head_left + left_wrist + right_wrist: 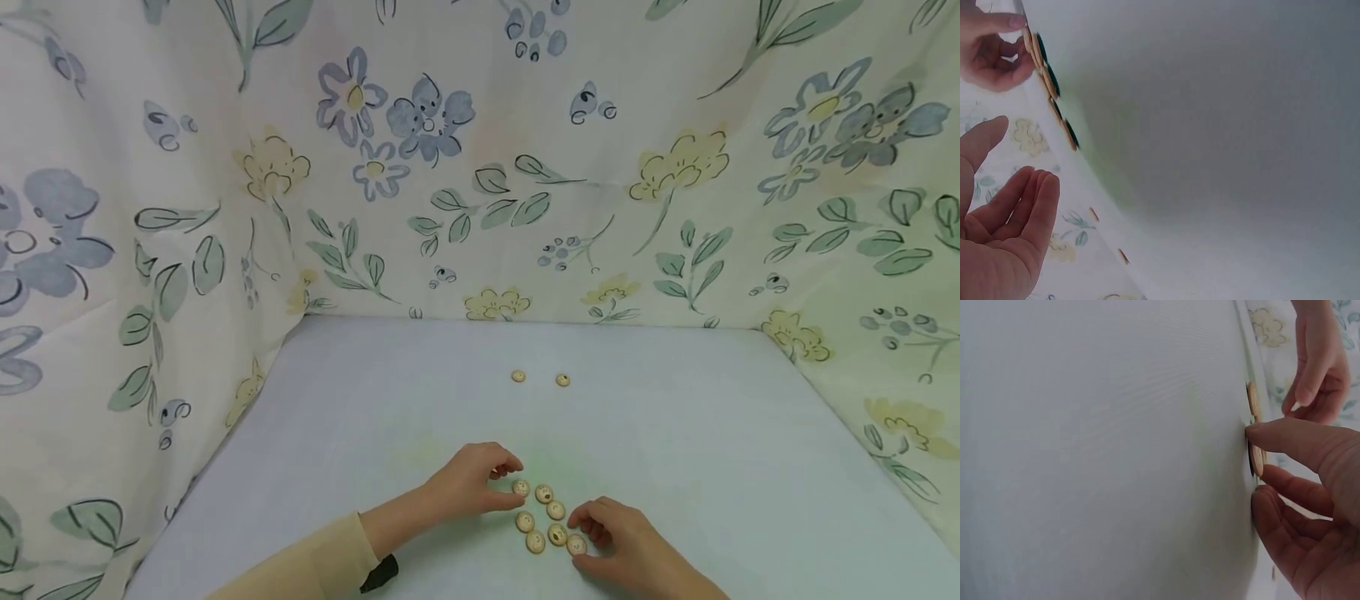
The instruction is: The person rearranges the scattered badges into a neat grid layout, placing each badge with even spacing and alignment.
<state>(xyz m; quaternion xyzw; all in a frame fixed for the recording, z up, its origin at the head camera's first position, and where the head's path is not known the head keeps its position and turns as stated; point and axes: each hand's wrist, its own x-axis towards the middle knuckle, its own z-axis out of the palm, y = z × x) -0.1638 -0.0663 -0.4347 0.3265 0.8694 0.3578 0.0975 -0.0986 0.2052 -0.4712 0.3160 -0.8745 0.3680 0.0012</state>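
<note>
Several round, pale wooden buttons [536, 542] lie flat in a loose cluster near the front of the white table; a few carry a dark spot. My left hand [472, 482] hovers at the cluster's left side, thumb and fingers apart around the far-left button [521, 487]. Nothing sits between those fingers in the left wrist view, where the left hand [1010, 219] is clear of the table. At the right edge, my right hand [626, 542] pinches the nearest right button [576, 545] between thumb and finger. The right wrist view shows that button [1257, 460] low against the tabletop.
Two more wooden buttons, one on the left [518, 377] and one on the right [562, 380], lie apart farther back on the table [375, 392]. Floral fabric [487, 208] hangs behind and along both sides. A dark object [380, 575] shows beneath the left sleeve.
</note>
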